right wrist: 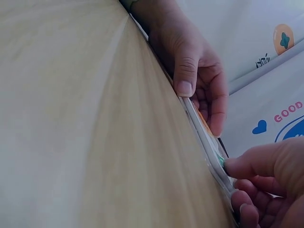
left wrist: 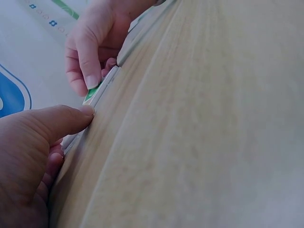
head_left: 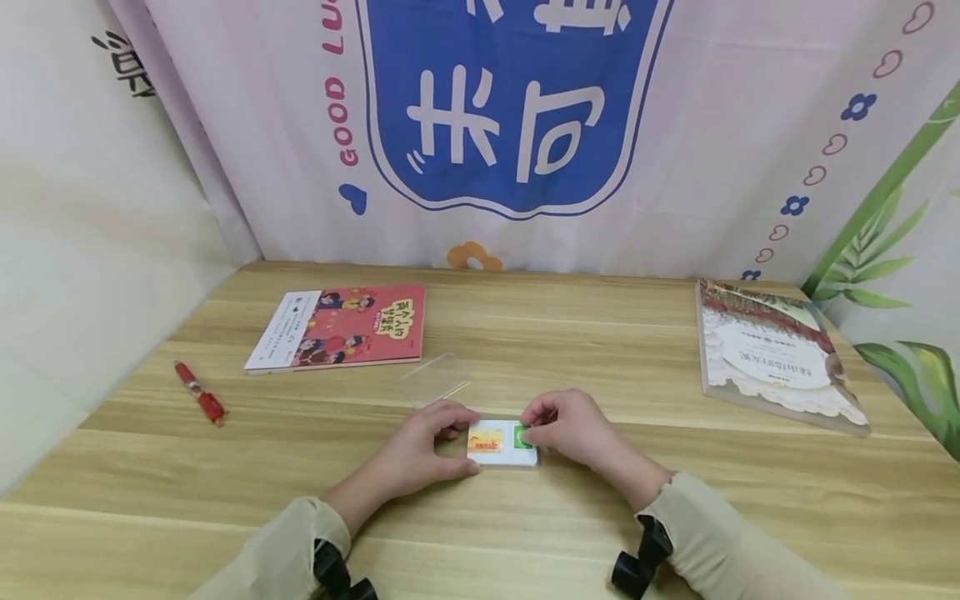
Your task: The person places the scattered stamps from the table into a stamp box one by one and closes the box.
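Note:
A small flat white case [head_left: 507, 457] lies on the table in front of the person, with an orange-yellow sticker [head_left: 486, 441] on its left part and a small green sticker [head_left: 519, 438] on its right part. The left hand [head_left: 415, 450] holds the case's left end, thumb at the near edge and fingers at the far edge. With thumb and forefinger the right hand [head_left: 576, 427] pinches at the green sticker, partly covering it. In the right wrist view, the right thumb [right wrist: 251, 161] lies against the green sticker's edge. Behind the left hand lies a clear plastic cover [head_left: 437, 379].
A red picture book [head_left: 360, 327] lies at the back left, and a red pen [head_left: 199, 393] further left. At the right lies another book or magazine [head_left: 776, 354]. A printed curtain [head_left: 517, 233] hangs along the table's back edge.

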Demonstrator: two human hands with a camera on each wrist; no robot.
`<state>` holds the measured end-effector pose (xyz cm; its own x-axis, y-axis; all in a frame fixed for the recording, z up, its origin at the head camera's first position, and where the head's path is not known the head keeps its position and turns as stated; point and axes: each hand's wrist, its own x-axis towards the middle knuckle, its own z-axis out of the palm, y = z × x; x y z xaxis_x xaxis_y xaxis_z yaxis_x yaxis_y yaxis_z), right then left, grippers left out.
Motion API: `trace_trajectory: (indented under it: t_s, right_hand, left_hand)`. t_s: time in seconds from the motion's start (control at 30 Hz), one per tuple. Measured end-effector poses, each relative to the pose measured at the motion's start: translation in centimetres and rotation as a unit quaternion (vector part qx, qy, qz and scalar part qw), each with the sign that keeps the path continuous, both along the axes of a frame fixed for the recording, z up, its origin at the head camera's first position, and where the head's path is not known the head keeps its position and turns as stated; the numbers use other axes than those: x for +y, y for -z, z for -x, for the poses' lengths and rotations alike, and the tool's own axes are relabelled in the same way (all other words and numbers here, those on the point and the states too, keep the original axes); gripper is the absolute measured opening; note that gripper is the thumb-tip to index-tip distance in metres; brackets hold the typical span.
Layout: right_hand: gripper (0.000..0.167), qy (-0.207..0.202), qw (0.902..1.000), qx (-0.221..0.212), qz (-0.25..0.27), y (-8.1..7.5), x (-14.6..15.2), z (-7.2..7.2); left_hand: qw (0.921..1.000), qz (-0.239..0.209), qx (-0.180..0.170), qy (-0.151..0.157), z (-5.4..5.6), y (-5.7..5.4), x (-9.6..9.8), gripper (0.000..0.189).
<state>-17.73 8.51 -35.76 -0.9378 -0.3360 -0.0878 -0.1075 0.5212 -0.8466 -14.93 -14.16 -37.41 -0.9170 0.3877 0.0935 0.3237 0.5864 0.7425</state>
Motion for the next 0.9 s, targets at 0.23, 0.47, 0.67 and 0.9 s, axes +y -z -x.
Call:
trace_trajectory:
  t_s: [0.23,0.47,0.67,0.9]
  right_hand:
    - [0.008,0.002,0.9997,0.009,-0.023,-0.2,-0.27,-0.06]
    - [0.008,-0.006,0.9989,0.021,-0.042,-0.25,-0.62,-0.09]
    - [0.011,-0.001,0.9984,0.021,-0.053,-0.29,-0.71,-0.16]
    - [0.016,0.02,0.999,0.007,-0.04,-0.92,-0.21,0.29]
  left_hand:
    - [1.0,0.002,-0.008,-0.005,-0.03,-0.1,0.06,0.047]
    - [0.9999,0.008,-0.006,-0.005,-0.1,-0.12,0.17,0.047]
    - [0.9999,0.013,0.003,-0.001,-0.14,-0.04,0.13,0.048]
    - [0.9998,-0.012,-0.007,0.011,0.1,-0.17,-0.1,0.051]
